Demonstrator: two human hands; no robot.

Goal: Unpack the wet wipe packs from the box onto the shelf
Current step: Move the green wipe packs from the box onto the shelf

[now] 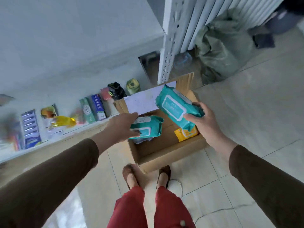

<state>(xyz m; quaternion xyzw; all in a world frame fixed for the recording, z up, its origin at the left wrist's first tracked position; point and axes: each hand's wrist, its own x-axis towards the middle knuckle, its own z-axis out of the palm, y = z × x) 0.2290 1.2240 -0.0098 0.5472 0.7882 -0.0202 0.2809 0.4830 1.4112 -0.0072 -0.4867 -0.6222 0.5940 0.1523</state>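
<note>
Red trousers and my shoes nearest. Beyond, the cardboard box on the floor. My right hand grips 1 teal wipe pack above it, long axis slanting toward the box's far-left corner. My left hand clasps a 2nd pack over the box's left edge. A yellow packet lies inside by the right wall. Left, the stocked shelf.

Open brown corrugated cardboard box: matt, raw paper finish; white paper label on flap.
Teal soft-plastic wet wipe packs, 2 pcs: glossy film, crinkled ends.
Yellow plastic pack: shiny.
Pale floor tiles: smooth, glossy.
White perforated metal upright: painted.
Brown cloth sleeves: matt.
</note>
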